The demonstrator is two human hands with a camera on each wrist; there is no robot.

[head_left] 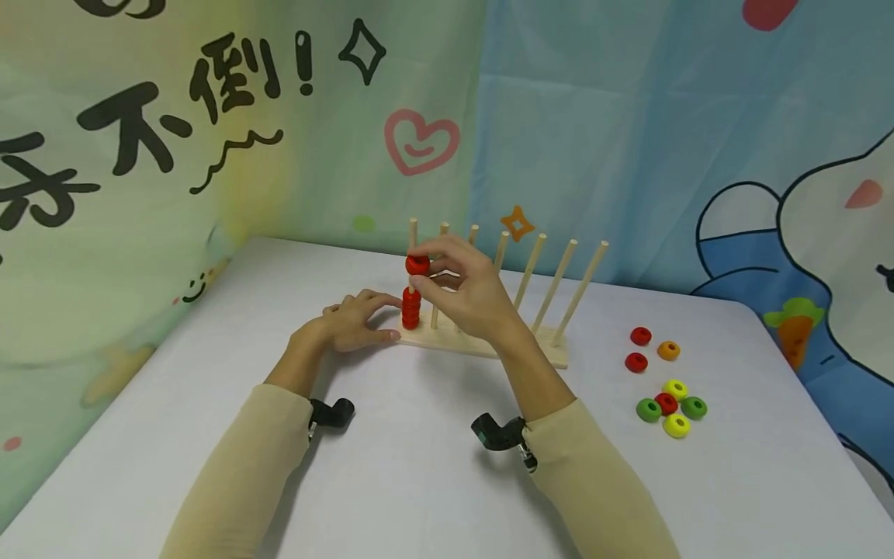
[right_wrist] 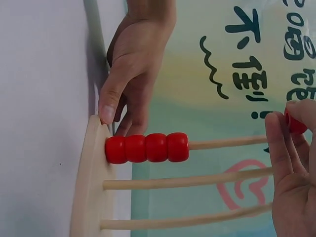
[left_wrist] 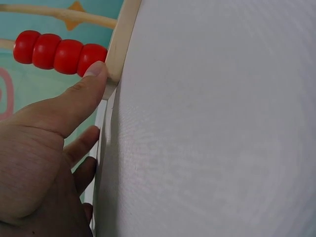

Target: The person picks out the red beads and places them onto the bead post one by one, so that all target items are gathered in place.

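My right hand (head_left: 468,287) pinches a red bead (head_left: 417,265) between thumb and fingers. In the head view this bead overlaps the upper part of the leftmost peg (head_left: 413,231) of a wooden peg rack; the right wrist view shows its hole beside the fingers (right_wrist: 279,148). Lower on that same peg sits a stack of several red beads (head_left: 410,308), down against the base (head_left: 482,347). At the base's left end is my left hand (head_left: 352,322), its thumb (left_wrist: 89,91) touching the corner near the lowest bead and its other fingers extended loosely behind.
More bare pegs (head_left: 566,283) rise to the right along the base. Loose beads lie on the white table (head_left: 419,466) at the right: red (head_left: 636,362), orange (head_left: 668,351), yellow (head_left: 676,425) and green (head_left: 694,408). A printed curtain (head_left: 580,116) hangs behind the table.
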